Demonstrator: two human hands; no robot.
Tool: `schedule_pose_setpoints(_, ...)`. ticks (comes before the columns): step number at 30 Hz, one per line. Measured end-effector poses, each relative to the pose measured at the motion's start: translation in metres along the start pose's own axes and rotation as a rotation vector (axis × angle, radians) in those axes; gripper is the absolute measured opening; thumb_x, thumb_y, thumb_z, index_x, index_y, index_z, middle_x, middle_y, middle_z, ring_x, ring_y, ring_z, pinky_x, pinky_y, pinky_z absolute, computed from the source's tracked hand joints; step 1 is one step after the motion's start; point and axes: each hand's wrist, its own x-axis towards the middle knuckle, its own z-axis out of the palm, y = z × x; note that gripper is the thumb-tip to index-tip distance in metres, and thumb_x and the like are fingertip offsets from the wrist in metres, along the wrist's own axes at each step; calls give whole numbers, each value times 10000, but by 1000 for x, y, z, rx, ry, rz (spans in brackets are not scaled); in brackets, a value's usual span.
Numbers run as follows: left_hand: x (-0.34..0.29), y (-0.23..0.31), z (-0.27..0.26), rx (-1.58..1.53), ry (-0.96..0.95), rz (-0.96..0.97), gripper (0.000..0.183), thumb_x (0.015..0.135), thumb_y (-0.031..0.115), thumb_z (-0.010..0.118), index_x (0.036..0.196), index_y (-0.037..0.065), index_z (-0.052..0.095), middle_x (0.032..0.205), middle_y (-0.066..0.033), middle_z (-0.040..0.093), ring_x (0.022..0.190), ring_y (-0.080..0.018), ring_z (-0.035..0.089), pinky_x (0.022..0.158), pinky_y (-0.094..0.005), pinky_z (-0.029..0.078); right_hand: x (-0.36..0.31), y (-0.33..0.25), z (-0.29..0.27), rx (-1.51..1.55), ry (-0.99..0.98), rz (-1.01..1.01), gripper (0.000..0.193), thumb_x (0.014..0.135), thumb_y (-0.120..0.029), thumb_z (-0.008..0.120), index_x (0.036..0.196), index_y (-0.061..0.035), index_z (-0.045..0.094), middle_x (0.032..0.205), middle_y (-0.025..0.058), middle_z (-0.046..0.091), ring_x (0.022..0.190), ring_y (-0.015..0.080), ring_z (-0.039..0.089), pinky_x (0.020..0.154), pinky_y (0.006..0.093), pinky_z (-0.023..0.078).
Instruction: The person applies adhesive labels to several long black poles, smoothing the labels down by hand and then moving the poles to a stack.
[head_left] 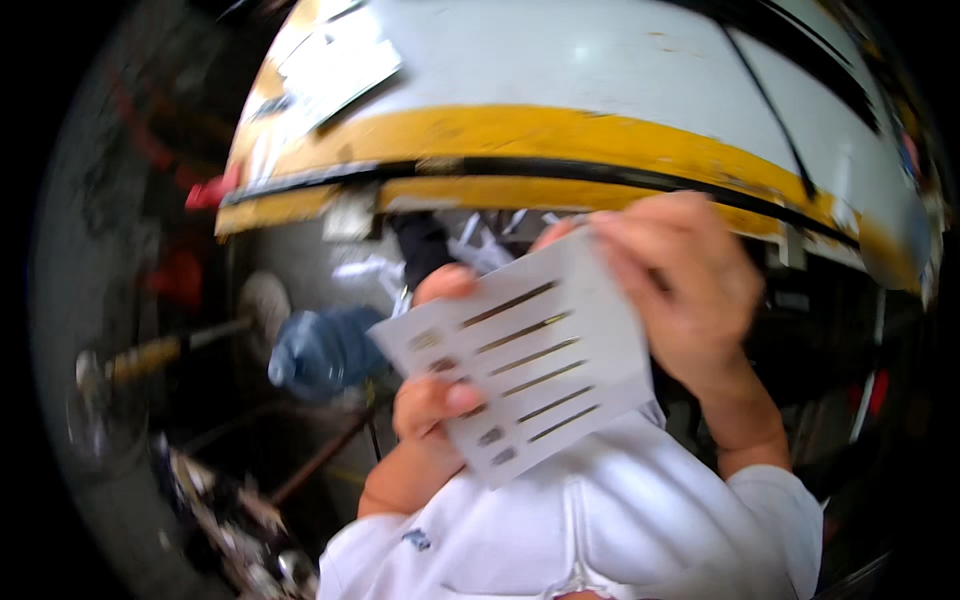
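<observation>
In front of my white shirt I hold a white card (pixel 560 350), tilted, with several thin dark and golden bars across it and small dark marks along its left side. Whether the bars are printed, cut through or fixed on, I cannot make out. My left hand (pixel 430 405) grips the card's left side, its thumb on the face and other fingers showing past the upper left edge. At the upper right corner, my right hand (pixel 690 285) is closed on the card; motion blurs it slightly.
Beyond the card stands a white table (pixel 590 60) with a yellow border and a black strip along its near edge. Papers (pixel 345 75) lie at its far left. Below are a blue water jug (pixel 325 350), white scraps (pixel 370 268) and a hammer-like tool (pixel 150 360).
</observation>
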Motion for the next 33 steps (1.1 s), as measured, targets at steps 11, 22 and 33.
schedule_pose_setpoints(11,71,-57,-24,556,-77,176,634,708,178,580,1310,46,428,1274,-226,501,1148,-328,510,996,-451,414,-25,16,5,-268,412,-128,110,745,-80,653,729,1,580,836,68,522,784,197,518,638,309,448)
schedule_pose_setpoints(22,88,-88,-1,672,-249,73,666,699,177,554,1335,61,390,1344,-233,423,1207,-333,459,1027,-443,383,-47,33,-21,-389,467,-17,160,719,-98,685,682,21,585,822,100,534,793,210,521,607,319,455)
schedule_pose_setpoints(33,78,-83,7,674,-248,92,699,690,176,528,1360,76,353,1413,-239,345,1267,-337,408,1058,-436,352,-62,38,-34,-500,424,29,170,751,-140,666,657,-33,573,797,64,511,836,195,523,675,277,431)
